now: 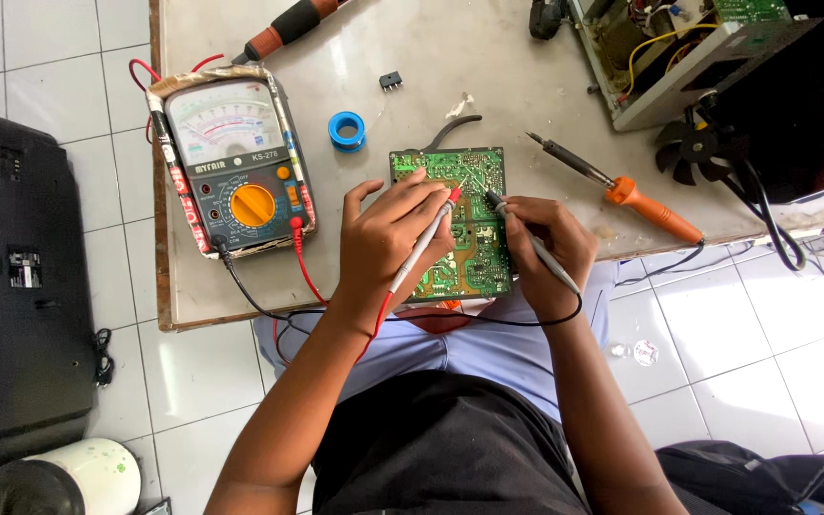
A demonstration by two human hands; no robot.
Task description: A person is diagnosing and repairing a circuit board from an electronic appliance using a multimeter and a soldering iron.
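Two probes [428,234], one per hand, tips on green circuit board [464,234].

A pale, scuffed worktop [526,91] with a wooden edge stands over a white tiled floor [765,353]. On its left lies an analogue multimeter [231,167] with taped sides and an orange dial, red and black leads trailing off the front edge. A green circuit board [474,257] lies at the front edge, partly overhanging it. Behind the board are a blue solder spool [346,130], a small black component [391,80] and a screwdriver [288,29] with an orange-and-black handle. To the right lie an orange-handled soldering iron [622,191] and an opened metal chassis [689,57] with wiring.
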